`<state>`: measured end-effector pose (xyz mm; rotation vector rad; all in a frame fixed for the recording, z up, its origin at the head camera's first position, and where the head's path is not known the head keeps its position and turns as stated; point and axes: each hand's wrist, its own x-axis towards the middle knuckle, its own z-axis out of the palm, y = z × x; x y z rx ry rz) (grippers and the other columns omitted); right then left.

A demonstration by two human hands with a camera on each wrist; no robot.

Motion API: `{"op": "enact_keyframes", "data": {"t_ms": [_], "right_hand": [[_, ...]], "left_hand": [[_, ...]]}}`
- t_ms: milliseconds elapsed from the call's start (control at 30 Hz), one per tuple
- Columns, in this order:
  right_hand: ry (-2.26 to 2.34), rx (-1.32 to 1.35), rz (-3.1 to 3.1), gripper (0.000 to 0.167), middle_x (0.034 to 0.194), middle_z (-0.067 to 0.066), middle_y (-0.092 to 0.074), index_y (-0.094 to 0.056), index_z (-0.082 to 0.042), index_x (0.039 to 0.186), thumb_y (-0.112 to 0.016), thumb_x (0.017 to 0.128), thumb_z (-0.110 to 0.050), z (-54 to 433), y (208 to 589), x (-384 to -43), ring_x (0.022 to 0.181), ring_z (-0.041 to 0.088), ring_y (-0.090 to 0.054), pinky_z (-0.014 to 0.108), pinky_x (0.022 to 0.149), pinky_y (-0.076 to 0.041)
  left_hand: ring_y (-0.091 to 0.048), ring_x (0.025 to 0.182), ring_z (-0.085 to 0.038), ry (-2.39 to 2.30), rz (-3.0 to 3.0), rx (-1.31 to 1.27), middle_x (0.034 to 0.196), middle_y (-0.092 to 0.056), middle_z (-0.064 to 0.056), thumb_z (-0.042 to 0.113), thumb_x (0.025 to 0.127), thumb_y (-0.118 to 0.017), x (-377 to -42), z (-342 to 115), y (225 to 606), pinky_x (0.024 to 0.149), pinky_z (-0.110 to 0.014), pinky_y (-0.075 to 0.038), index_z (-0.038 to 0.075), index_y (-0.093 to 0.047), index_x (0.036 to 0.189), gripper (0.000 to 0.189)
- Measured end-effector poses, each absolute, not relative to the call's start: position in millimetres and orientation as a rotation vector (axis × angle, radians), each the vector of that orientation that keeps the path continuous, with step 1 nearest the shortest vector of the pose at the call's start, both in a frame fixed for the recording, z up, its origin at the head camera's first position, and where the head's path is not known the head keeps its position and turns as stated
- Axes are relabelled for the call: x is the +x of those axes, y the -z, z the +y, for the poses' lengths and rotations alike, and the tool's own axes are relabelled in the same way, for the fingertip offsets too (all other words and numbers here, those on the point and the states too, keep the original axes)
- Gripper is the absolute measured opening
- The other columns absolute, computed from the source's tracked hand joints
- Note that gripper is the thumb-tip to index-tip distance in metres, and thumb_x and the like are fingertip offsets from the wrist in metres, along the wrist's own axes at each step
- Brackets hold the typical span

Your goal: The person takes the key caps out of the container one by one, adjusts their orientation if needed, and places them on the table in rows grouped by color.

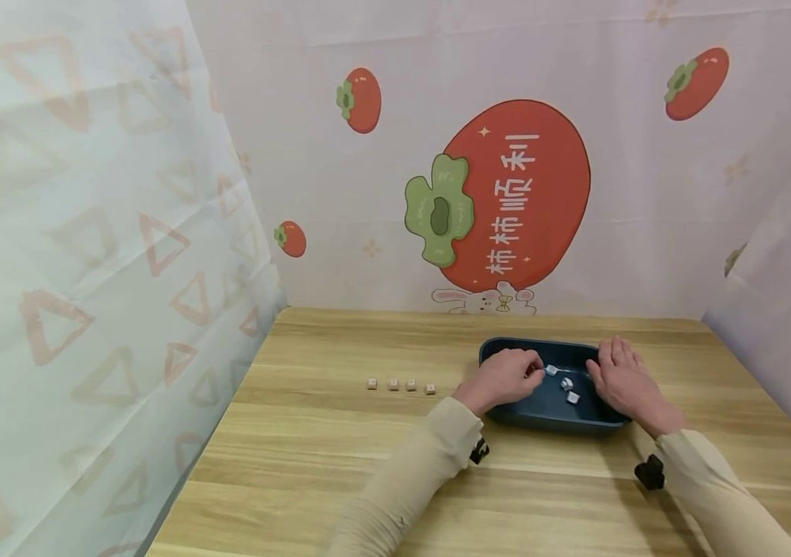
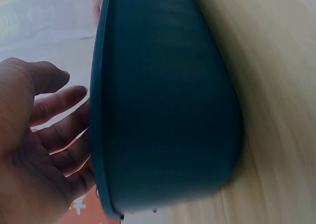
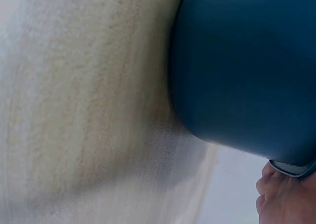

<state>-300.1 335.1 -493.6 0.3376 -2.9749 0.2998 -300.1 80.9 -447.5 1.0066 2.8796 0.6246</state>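
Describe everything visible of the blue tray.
The tray is dark blue and looks plastic: rectangular, with rounded corners, raised walls and a lipped rim. It sits upright on the right of the wooden table. At least three white cubes lie inside. The right grip rests on its right end; the left grip reaches over its left end, contact unclear.

Room over tray (image 1: pixel 547 422) between hands, left hand (image 1: pixel 507 376) blocking left end, right hand (image 1: pixel 627 385) right rim, cube row (image 1: pixel 394 384) obstructing left approach.
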Motion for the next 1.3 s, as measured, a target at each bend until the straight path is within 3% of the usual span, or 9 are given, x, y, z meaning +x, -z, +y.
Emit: {"op": "enact_keyframes", "data": {"t_ms": [1067,1300], "right_hand": [[-0.279,0.354,-2.973,0.061,0.144,0.051,-0.018,-0.024,0.023,0.140,-0.032,0.107,-0.028,337,493,-300,0.134,0.063,-0.021,0.071,0.107,-0.021],[-0.279,0.358,-2.956,0.060,0.144,0.050,-0.019,-0.025,0.023,0.139,-0.033,0.107,-0.027,337,493,-300,0.134,0.063,-0.022,0.071,0.107,-0.022]], "left_hand": [[-0.053,0.079,0.000,-0.595,2.786,0.909,0.100,-0.064,0.016,0.025,0.096,-0.063,-303,138,480,0.069,-0.013,-0.042,0.031,-0.066,0.116,0.021],[-0.053,0.086,-0.001,-0.578,2.790,0.918,0.114,-0.064,0.017,0.023,0.095,-0.063,-306,147,487,0.078,-0.013,-0.042,0.033,-0.067,0.119,0.027]]}}
